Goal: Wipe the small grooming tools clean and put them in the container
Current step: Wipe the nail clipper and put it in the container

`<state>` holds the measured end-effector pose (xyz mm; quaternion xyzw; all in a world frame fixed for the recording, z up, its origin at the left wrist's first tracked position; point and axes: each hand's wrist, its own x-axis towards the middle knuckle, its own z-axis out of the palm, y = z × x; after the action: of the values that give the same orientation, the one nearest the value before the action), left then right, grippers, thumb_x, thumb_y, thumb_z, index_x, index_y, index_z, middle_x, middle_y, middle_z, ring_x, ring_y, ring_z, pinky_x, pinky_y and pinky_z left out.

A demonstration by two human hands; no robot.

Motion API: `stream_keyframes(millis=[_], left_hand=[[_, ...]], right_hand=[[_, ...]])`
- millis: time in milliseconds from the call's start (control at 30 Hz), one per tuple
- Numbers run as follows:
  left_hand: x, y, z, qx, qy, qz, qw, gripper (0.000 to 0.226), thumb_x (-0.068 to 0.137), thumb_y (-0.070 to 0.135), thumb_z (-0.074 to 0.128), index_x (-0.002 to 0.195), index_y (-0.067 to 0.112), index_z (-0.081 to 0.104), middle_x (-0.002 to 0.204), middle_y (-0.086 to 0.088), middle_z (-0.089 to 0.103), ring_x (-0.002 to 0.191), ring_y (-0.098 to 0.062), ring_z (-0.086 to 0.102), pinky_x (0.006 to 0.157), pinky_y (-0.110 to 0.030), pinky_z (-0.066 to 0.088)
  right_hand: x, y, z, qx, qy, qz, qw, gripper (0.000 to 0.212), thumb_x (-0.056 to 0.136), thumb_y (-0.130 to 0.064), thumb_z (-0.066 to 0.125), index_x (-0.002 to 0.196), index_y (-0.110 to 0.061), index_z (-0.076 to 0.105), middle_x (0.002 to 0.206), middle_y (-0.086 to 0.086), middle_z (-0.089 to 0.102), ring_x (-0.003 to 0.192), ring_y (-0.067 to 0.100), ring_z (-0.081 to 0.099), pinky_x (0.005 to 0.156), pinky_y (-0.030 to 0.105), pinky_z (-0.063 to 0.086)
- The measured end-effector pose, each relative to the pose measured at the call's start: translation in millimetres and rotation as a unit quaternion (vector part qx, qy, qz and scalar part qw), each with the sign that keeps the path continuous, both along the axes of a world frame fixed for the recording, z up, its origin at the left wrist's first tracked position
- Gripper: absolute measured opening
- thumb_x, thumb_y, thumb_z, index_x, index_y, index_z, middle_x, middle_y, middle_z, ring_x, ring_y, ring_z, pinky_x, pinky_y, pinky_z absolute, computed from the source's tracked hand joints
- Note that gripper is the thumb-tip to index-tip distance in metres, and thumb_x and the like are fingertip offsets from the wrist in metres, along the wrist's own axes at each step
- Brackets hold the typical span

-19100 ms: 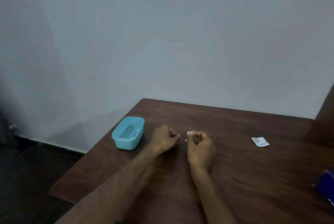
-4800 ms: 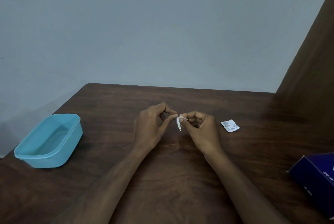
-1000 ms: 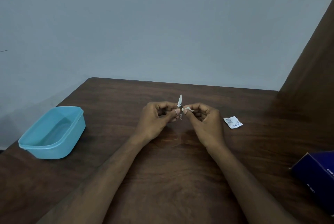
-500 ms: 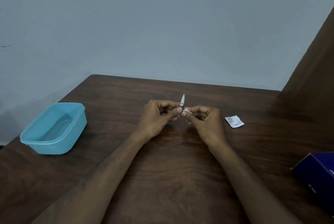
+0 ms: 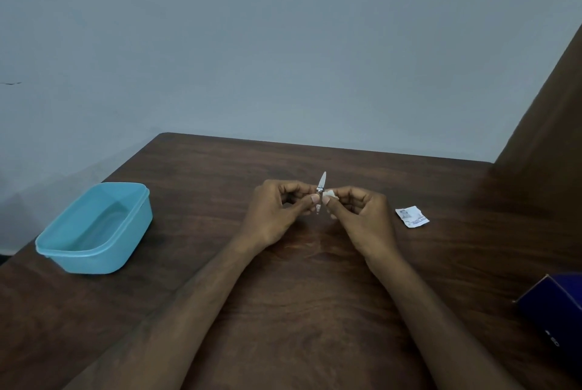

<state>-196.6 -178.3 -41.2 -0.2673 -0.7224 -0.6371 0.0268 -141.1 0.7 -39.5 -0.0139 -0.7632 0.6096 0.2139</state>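
Observation:
Over the middle of the dark wooden table (image 5: 299, 311), my left hand (image 5: 277, 216) pinches a small metal nail clipper (image 5: 320, 191) whose pointed file blade sticks upward. My right hand (image 5: 356, 216) pinches a small white wipe (image 5: 330, 193) and holds it against the clipper's right side. The light blue plastic container (image 5: 94, 229) stands open at the table's left edge, well to the left of both hands. I cannot tell what lies inside it.
A torn white sachet (image 5: 412, 216) lies on the table to the right of my right hand. A dark blue box (image 5: 557, 317) sits at the right edge. A brown wooden panel (image 5: 551, 125) rises at the right, and a pale wall stands behind.
Both hands have stayed together at the table's middle, the clipper's blade still pointing up. The wipe shifted slightly along the clipper. The view drifted a little.

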Motion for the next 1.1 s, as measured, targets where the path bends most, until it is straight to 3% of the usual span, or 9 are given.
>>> stream_keyframes(millis=[200, 400, 567, 633, 767, 867, 1100], left_hand=[[1.3, -0.7, 1.5, 0.004, -0.003, 0.005, 1.000, 0.014, 0.097, 0.013, 0.078, 0.109, 0.009, 0.083, 0.091, -0.004, 0.082, 0.088, -0.017, 0.080, 0.080, -0.031, 0.065], [4.1, -2.3, 2.3, -0.023, 0.010, -0.009, 1.000, 0.015, 0.098, 0.013, 0.077, 0.112, 0.013, 0.083, 0.088, -0.005, 0.082, 0.085, -0.019, 0.079, 0.079, -0.034, 0.067], [3.6, -2.2, 3.6, -0.013, -0.001, -0.004, 1.000, 0.012, 0.098, 0.012, 0.077, 0.109, 0.012, 0.083, 0.089, -0.004, 0.082, 0.087, -0.021, 0.080, 0.078, -0.033, 0.066], [4.5, -1.9, 4.0, -0.016, -0.003, -0.004, 1.000, 0.011, 0.098, 0.011, 0.076, 0.108, 0.011, 0.082, 0.089, -0.003, 0.082, 0.086, -0.018, 0.080, 0.077, -0.029, 0.065], [4.6, -2.4, 4.3, -0.011, -0.010, -0.007, 1.000, 0.011, 0.099, 0.012, 0.076, 0.108, 0.011, 0.081, 0.090, -0.006, 0.081, 0.086, -0.016, 0.078, 0.076, -0.029, 0.065], [5.0, -2.2, 4.4, -0.029, 0.002, 0.000, 1.000, 0.011, 0.098, 0.013, 0.077, 0.108, 0.012, 0.082, 0.090, -0.005, 0.081, 0.084, -0.016, 0.078, 0.076, -0.032, 0.066], [6.7, -4.2, 5.3, -0.060, 0.030, -0.005, 0.998, 0.010, 0.101, 0.019, 0.074, 0.108, 0.018, 0.081, 0.093, 0.002, 0.080, 0.090, -0.018, 0.078, 0.078, -0.038, 0.067]], right_hand=[[2.0, 3.0, 0.4, -0.008, -0.012, -0.008, 1.000, 0.014, 0.081, -0.021, 0.092, 0.090, -0.019, 0.082, 0.082, 0.003, 0.081, 0.079, 0.022, 0.078, 0.083, 0.053, 0.062], [7.2, -0.2, 6.7, -0.052, 0.004, -0.012, 0.999, 0.016, 0.080, -0.017, 0.092, 0.091, -0.015, 0.081, 0.083, 0.005, 0.081, 0.074, 0.016, 0.076, 0.079, 0.040, 0.061], [8.0, -0.5, 6.3, 0.039, -0.018, -0.011, 0.999, 0.024, 0.077, -0.028, 0.095, 0.093, -0.022, 0.078, 0.072, -0.004, 0.079, 0.067, 0.008, 0.070, 0.072, 0.030, 0.054], [6.1, -0.1, 5.0, 0.050, -0.024, -0.010, 0.998, 0.030, 0.077, -0.028, 0.095, 0.099, -0.024, 0.075, 0.071, -0.005, 0.079, 0.065, 0.007, 0.068, 0.074, 0.033, 0.056], [5.4, 0.4, 5.0, 0.029, -0.010, -0.030, 0.999, 0.026, 0.081, -0.032, 0.093, 0.097, -0.023, 0.075, 0.075, -0.004, 0.080, 0.078, 0.026, 0.078, 0.083, 0.049, 0.060], [5.8, -1.2, 4.6, 0.030, -0.013, -0.032, 0.999, 0.017, 0.083, -0.032, 0.091, 0.088, -0.021, 0.079, 0.077, -0.004, 0.080, 0.077, 0.021, 0.079, 0.082, 0.052, 0.063], [6.7, -0.6, 4.9, -0.022, -0.017, -0.005, 1.000, 0.014, 0.079, -0.026, 0.093, 0.086, -0.017, 0.085, 0.088, -0.005, 0.083, 0.084, 0.008, 0.077, 0.083, 0.035, 0.061]])
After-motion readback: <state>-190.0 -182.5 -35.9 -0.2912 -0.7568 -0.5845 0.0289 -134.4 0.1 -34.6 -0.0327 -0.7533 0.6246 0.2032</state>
